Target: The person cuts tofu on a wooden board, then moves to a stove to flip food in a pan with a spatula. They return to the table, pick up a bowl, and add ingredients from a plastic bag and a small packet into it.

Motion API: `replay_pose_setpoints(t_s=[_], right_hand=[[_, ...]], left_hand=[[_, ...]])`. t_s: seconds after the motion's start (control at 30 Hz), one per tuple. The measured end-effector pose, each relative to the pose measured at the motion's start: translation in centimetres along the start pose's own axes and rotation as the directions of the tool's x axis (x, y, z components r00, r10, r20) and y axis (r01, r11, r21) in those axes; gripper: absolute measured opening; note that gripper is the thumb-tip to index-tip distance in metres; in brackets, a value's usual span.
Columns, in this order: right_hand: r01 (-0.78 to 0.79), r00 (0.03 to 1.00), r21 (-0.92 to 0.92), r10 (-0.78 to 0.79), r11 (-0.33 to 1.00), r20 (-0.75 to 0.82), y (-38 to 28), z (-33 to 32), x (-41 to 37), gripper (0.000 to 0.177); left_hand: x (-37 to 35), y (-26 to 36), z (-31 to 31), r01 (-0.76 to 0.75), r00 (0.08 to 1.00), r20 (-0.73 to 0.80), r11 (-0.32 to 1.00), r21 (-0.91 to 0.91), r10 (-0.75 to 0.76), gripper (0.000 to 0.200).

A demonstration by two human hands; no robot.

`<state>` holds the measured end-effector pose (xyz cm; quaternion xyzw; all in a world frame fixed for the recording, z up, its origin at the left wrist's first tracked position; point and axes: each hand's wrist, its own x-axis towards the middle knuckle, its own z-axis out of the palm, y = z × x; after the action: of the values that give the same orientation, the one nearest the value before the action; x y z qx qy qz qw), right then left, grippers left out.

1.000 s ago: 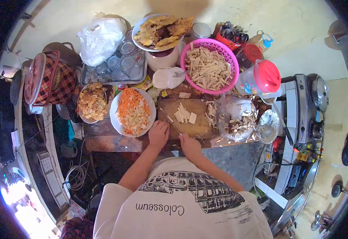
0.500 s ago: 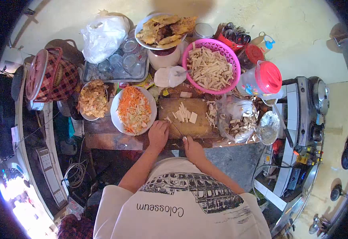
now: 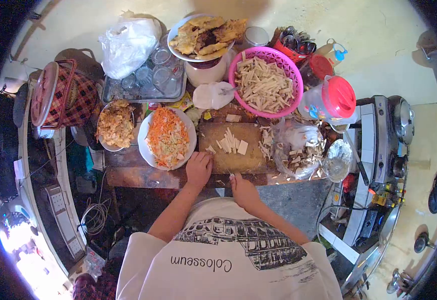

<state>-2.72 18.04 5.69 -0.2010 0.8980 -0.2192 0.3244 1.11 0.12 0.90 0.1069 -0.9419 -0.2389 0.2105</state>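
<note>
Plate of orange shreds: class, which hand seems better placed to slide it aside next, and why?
Likely the left hand: it is close beside the plate, while the right hand is farther off, by the cutting board.

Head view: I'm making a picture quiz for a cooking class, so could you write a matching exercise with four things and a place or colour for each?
1. Basket
2. Shredded carrot
3. Plastic bag
4. Left hand

A. Beside the glassware
B. On the white plate
C. At the cutting board's near left corner
D. Pink

Pairs: 1-D, 2-B, 3-A, 4-C
</note>
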Motion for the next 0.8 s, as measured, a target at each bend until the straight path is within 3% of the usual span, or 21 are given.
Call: replay_pose_setpoints(t_s=[0.27,0.47,0.8], right_hand=[[0.024,0.995,-0.098,-0.033,0.995,-0.089,-0.8,2.9,3.3,0.030],[0.008,0.998,-0.103,-0.015,0.995,-0.061,-0.1,1.9,2.5,0.031],[0.004,1.000,0.041,-0.003,0.999,-0.006,-0.5,0.1,0.8,0.031]], left_hand=[[-0.4,-0.4,-0.1,0.046,0.996,0.074,0.998,-0.037,-0.043,0.016],[-0.5,-0.8,0.1,0.067,0.992,0.112,0.997,-0.033,-0.063,0.019],[-0.8,-0.3,0.1,0.126,0.990,0.067,0.991,-0.044,-0.123,0.016]])
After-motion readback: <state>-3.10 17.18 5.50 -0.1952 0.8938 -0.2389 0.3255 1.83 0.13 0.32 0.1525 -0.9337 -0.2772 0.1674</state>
